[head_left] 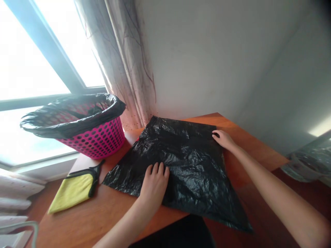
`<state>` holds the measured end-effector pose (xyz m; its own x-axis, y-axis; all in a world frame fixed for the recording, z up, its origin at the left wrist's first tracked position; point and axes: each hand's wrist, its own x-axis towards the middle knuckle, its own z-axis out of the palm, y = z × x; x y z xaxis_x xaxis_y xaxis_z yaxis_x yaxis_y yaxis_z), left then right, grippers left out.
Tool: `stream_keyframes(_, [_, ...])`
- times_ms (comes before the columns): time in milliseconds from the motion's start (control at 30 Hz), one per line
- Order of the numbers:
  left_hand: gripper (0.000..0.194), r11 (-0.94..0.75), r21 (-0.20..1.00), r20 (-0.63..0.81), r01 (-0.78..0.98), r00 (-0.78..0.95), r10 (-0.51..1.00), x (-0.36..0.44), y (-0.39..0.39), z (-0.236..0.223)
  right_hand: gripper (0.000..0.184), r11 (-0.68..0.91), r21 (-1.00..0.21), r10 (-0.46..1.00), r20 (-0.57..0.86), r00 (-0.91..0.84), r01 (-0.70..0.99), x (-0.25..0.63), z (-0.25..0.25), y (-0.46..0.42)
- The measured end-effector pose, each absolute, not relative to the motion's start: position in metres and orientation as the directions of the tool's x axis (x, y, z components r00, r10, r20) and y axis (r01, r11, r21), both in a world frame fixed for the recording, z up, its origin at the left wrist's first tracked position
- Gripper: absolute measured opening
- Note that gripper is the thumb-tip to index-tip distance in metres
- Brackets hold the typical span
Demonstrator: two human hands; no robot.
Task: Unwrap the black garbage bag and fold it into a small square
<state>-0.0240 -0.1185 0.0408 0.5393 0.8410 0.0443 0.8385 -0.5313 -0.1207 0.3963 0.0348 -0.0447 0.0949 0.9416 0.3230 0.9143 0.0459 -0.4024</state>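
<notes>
A black plastic bin bag [186, 162] lies spread flat on the wooden table [103, 213]. My left hand [154, 184] rests palm down on the bag's near left part, fingers stretched out together. My right hand [224, 139] lies at the bag's far right corner, fingers flat on the plastic edge. Whether it pinches the corner is hard to see. Neither hand lifts the bag.
A pink perforated basket [98, 137] lined with a black bag stands at the table's far left, near the window. A yellow cloth with a black handle [74, 187] lies left of the bag. A curtain [129, 69] hangs behind; a wall runs along the back.
</notes>
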Motion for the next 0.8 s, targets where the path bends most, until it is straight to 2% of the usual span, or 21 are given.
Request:
stream_keyframes(67, [0.04,-0.549,-0.09,0.121,0.831,0.556,0.822,-0.01,-0.129,0.046,0.027,0.036,-0.385,0.936,0.337,0.104,0.922,0.397,-0.046,0.034])
stream_keyframes(133, [0.034,-0.659,-0.023,0.229,0.752,0.646,0.728,0.014,-0.15,0.046,0.029,0.024,-0.368,0.933,0.343,0.112,0.929,0.396,-0.049,0.033])
stream_keyframes(167, [0.033,-0.741,0.003,0.294,0.671,0.708,0.642,0.028,-0.163,0.042,0.029,0.015,-0.361,0.932,0.344,0.118,0.932,0.395,-0.051,0.033])
stream_keyframes(233, [0.034,-0.899,-0.048,0.447,0.436,0.814,0.37,0.059,-0.188,0.029,0.032,-0.008,-0.347,0.929,0.345,0.135,0.938,0.394,-0.055,0.033])
stream_keyframes(267, [0.026,-0.933,-0.087,0.559,0.349,0.792,0.244,0.074,-0.199,0.021,0.032,-0.018,-0.34,0.927,0.346,0.144,0.94,0.393,-0.058,0.034])
stream_keyframes(300, [0.021,-0.943,-0.099,0.627,0.317,0.756,0.188,0.087,-0.207,0.013,0.033,-0.027,-0.334,0.925,0.349,0.15,0.942,0.393,-0.06,0.034])
stream_keyframes(433, [0.007,-0.954,-0.03,0.681,0.299,0.705,0.2,0.12,-0.216,-0.013,0.035,-0.046,-0.311,0.914,0.37,0.166,0.949,0.393,-0.067,0.035])
stream_keyframes(533, [0.015,-0.967,0.002,0.706,0.255,0.685,0.182,0.125,-0.212,-0.019,0.036,-0.047,-0.295,0.909,0.383,0.163,0.954,0.395,-0.068,0.036])
stream_keyframes(800, [0.022,-0.964,-0.076,0.7,0.255,0.702,0.13,0.105,-0.214,-0.017,0.038,-0.036,-0.222,0.925,0.361,0.116,0.974,0.4,-0.066,0.044])
